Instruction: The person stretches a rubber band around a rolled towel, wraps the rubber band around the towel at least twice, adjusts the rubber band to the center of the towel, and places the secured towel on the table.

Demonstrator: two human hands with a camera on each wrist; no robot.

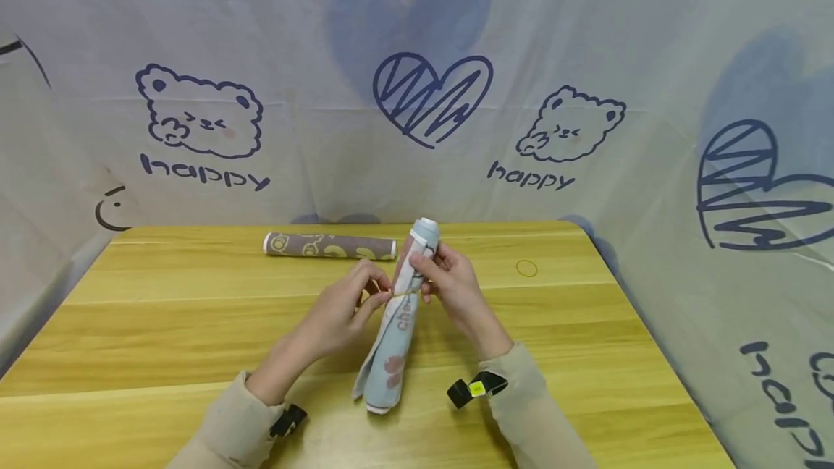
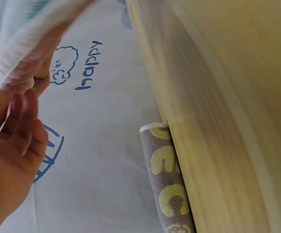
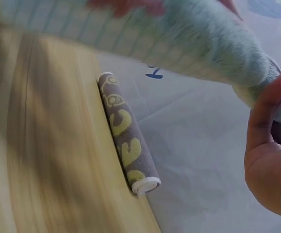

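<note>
While the left hand (image 1: pixel 342 306) pinches a yellow band (image 1: pixel 405 294) that passes around the pale blue towel roll (image 1: pixel 391 353), we see the right hand (image 1: pixel 456 286) grip that roll near its upper end, holding it tilted above the wood-grain table (image 1: pixel 163 339). Along the table's far edge we find a brown towel roll (image 1: pixel 329 246) with yellow figures; a loose rubber band (image 1: pixel 527 276) lies to the right. Behind and beside, pale cloth hangings (image 1: pixel 313 136) carry blue hearts, bears and "happy".

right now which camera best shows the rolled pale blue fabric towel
Head view: the pale blue roll shows end to end. Left wrist shows a cropped, blurred part; right wrist, a larger but cropped stretch.
</note>
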